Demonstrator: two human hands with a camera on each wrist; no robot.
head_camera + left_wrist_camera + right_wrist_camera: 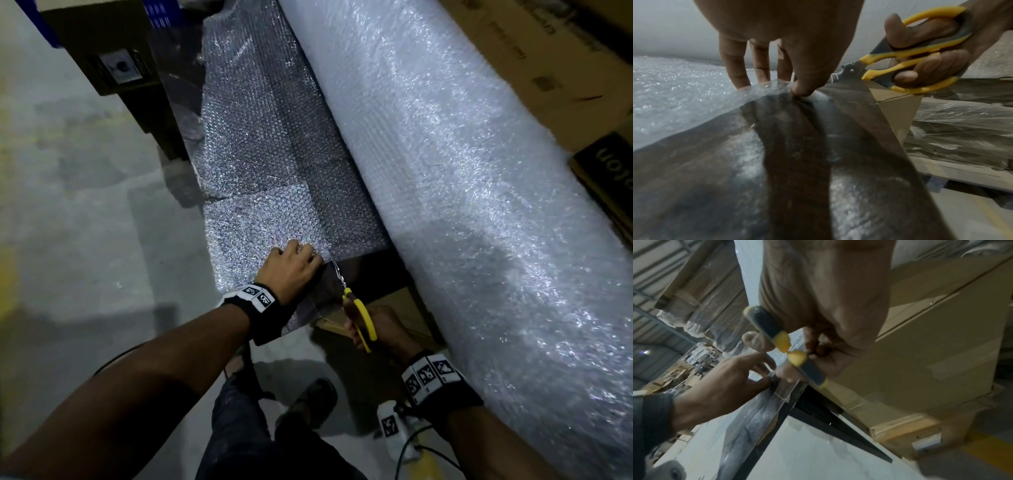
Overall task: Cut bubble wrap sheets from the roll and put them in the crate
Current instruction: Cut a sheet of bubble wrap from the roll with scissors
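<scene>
This is a warehouse or packing depot. A very large bubble wrap roll (462,192) lies along a bare concrete floor (85,212), flanked by printed cardboard cartons (555,68). The right wrist view shows a corrugated metal roof (655,259) over tall stacks of film-wrapped goods (711,308) (apparently palletised), and a yellow painted line (990,449) runs across the floor.

you have one roll of bubble wrap (462,178), one sheet (260,178) pulled off it, one pair of yellow-handled scissors (356,308), two hands at work, and at least three cardboard boxes (548,61) around you.
</scene>
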